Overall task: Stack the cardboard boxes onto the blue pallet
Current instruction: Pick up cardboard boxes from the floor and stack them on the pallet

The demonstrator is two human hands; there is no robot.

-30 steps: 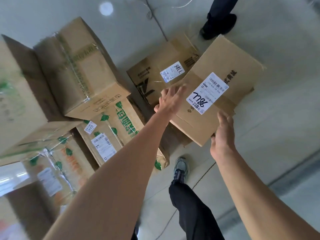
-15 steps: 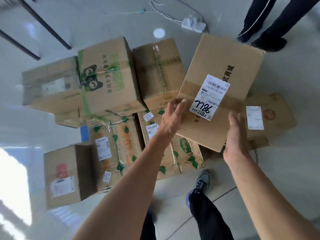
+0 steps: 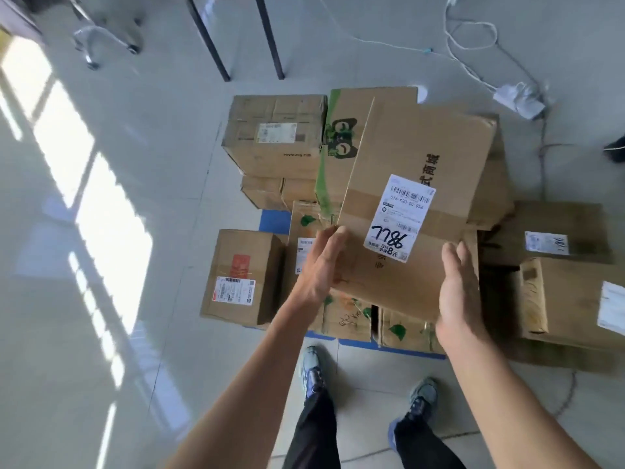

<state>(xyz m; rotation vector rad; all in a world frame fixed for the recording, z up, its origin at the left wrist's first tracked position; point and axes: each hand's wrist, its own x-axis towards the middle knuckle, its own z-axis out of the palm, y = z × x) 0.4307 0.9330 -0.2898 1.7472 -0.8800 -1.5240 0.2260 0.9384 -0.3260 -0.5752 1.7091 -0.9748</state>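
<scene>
A large cardboard box (image 3: 419, 164) with a white label reading 7786 hangs tilted above the stack. My left hand (image 3: 323, 262) presses flat against its near left edge. On the near right corner my right hand (image 3: 458, 292) presses with straight fingers, so the box is carried between both palms. Beneath it, several cardboard boxes (image 3: 274, 133) with green print and tape are piled on the blue pallet (image 3: 272, 220), of which only small blue patches show between and below the boxes.
Two more boxes (image 3: 568, 299) lie on the floor at the right of the pallet. Black table legs (image 3: 216, 45) and a chair base (image 3: 101, 38) stand at the back. White cables and a power strip (image 3: 517, 99) trail across the floor at the upper right. My feet (image 3: 313, 370) stand close to the pallet's front edge.
The view has swung left, bringing the whole pallet stack under the carried box. The box has moved over the stack, with both hands still pressed on its near corners.
</scene>
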